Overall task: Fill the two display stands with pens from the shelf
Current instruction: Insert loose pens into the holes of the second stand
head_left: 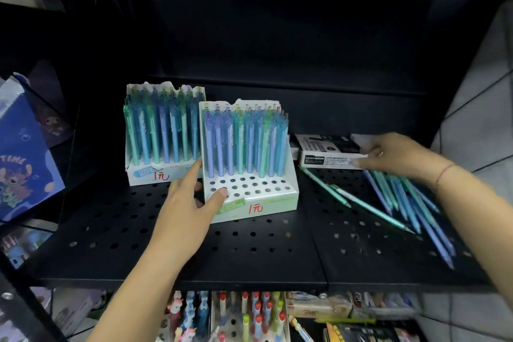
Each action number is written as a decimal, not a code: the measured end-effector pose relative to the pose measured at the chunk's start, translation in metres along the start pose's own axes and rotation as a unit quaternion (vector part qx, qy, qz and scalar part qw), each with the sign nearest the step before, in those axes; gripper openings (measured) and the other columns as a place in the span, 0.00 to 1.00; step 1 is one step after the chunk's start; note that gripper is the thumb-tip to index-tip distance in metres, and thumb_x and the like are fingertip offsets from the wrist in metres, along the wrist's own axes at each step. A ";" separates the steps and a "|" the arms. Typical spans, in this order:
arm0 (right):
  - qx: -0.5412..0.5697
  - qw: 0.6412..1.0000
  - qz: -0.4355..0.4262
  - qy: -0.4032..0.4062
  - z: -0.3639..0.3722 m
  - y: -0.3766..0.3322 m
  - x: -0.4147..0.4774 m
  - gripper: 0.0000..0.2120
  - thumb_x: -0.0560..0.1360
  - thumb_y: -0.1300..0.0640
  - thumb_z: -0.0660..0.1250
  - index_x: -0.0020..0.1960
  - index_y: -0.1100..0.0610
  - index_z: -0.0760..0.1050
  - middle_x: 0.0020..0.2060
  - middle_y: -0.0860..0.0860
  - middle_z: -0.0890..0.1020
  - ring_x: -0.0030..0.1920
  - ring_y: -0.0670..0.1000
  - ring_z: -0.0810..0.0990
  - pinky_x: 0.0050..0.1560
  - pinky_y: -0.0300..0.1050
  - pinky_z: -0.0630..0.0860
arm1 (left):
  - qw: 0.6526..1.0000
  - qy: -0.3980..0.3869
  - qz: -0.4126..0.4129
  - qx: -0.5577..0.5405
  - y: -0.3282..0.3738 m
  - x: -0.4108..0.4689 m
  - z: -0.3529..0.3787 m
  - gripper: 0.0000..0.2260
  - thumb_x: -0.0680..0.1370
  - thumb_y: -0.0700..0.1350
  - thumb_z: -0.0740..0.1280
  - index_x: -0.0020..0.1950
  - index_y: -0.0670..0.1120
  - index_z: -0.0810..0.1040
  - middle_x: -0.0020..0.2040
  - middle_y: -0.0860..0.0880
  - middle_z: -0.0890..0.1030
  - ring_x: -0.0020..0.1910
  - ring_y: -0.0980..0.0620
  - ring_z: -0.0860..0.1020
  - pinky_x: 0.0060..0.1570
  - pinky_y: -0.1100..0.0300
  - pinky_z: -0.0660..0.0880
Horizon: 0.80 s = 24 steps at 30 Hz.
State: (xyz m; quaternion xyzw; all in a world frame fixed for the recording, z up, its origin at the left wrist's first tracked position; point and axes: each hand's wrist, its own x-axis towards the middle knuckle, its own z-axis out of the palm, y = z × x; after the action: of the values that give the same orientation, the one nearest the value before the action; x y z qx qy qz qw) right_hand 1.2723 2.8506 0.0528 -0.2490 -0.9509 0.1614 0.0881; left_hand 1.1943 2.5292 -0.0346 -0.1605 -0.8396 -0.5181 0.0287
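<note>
Two white display stands sit on the black perforated shelf (249,247). The back stand (144,172) is packed with blue and green pens. The front stand (277,197) holds pens in its rear rows, and its two front rows of holes are empty. My left hand (191,200) grips the front stand's left front corner, thumb on the holed top. A loose pile of blue and green pens (402,197) lies on the shelf at right. My right hand (388,154) reaches over the far end of that pile, blurred; whether it holds a pen is unclear.
Dark boxes with white labels (324,150) lie behind the loose pens. Blue cartoon notebooks (22,164) hang at the left. Below the shelf edge stand more pen displays (244,316) with red caps. A grey tiled floor (477,108) shows at right.
</note>
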 end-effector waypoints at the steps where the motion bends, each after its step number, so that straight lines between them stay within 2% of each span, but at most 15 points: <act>1: -0.005 1.000 0.001 -0.030 0.004 0.007 -0.006 0.17 0.70 0.46 0.74 0.52 0.57 0.80 0.48 0.51 0.81 0.46 0.49 0.79 0.44 0.40 0.73 | 1.000 0.000 0.001 0.000 0.000 0.000 0.000 0.31 0.78 0.56 0.64 0.77 0.60 0.53 0.62 0.51 0.69 0.44 0.58 0.73 0.45 0.58 0.69; 4: -0.011 0.996 -0.021 -0.091 0.014 0.013 -0.022 0.10 0.69 0.47 0.75 0.44 0.53 0.81 0.41 0.47 0.82 0.41 0.43 0.78 0.38 0.35 0.71 | 1.000 0.001 0.003 -0.001 -0.001 0.000 0.001 0.31 0.77 0.56 0.64 0.77 0.60 0.54 0.62 0.50 0.70 0.44 0.58 0.73 0.45 0.57 0.69; 7: -0.044 0.991 -0.020 -0.127 0.027 0.014 -0.026 0.08 0.68 0.50 0.76 0.44 0.51 0.80 0.40 0.46 0.81 0.38 0.44 0.78 0.38 0.36 0.72 | 1.000 0.000 0.004 0.000 -0.001 0.000 0.001 0.31 0.78 0.55 0.64 0.77 0.59 0.54 0.62 0.50 0.70 0.44 0.57 0.74 0.44 0.57 0.69; 10: -0.049 0.993 -0.006 -0.106 0.033 0.014 -0.022 0.05 0.70 0.55 0.75 0.41 0.52 0.79 0.39 0.50 0.83 0.36 0.48 0.80 0.36 0.39 0.75 | 1.000 -0.001 0.005 -0.004 -0.002 0.000 0.001 0.31 0.77 0.55 0.65 0.77 0.59 0.54 0.61 0.50 0.70 0.44 0.56 0.74 0.44 0.57 0.69; 15: -0.007 0.996 0.017 -0.092 0.037 0.004 -0.008 0.02 0.72 0.58 0.73 0.42 0.56 0.81 0.37 0.52 0.83 0.33 0.46 0.77 0.30 0.36 0.71 | 1.000 -0.003 0.002 -0.015 -0.003 0.000 0.001 0.31 0.77 0.55 0.65 0.77 0.60 0.54 0.60 0.50 0.70 0.44 0.54 0.75 0.40 0.59 0.69; 18: 0.034 0.994 0.010 -0.100 0.043 -0.004 0.002 0.03 0.72 0.58 0.72 0.44 0.58 0.81 0.40 0.55 0.83 0.34 0.46 0.77 0.31 0.35 0.72 | 1.000 -0.004 0.000 -0.018 -0.003 0.000 0.001 0.31 0.78 0.55 0.65 0.77 0.60 0.54 0.60 0.51 0.70 0.45 0.54 0.75 0.42 0.58 0.69; 21: 0.084 0.992 -0.001 -0.098 0.042 -0.005 0.005 0.06 0.73 0.59 0.72 0.46 0.62 0.82 0.36 0.53 0.82 0.33 0.46 0.76 0.31 0.36 0.72 | 1.000 -0.006 0.000 -0.019 -0.002 0.000 0.000 0.31 0.78 0.55 0.65 0.77 0.61 0.54 0.61 0.51 0.70 0.45 0.55 0.75 0.44 0.57 0.70; 24: 0.045 0.997 0.024 -0.059 0.023 0.010 0.009 0.10 0.73 0.53 0.72 0.46 0.61 0.82 0.38 0.54 0.83 0.38 0.50 0.79 0.40 0.42 0.75 | 1.000 -0.008 0.000 -0.021 -0.003 0.000 0.000 0.31 0.77 0.55 0.64 0.76 0.61 0.54 0.62 0.51 0.70 0.46 0.55 0.74 0.44 0.57 0.69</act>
State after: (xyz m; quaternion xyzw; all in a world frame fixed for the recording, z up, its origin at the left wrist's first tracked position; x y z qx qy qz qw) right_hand 1.2638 2.8575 0.0286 -0.2580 -0.9399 0.2203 0.0385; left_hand 1.1930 2.5280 -0.0368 -0.1658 -0.8285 -0.5346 0.0184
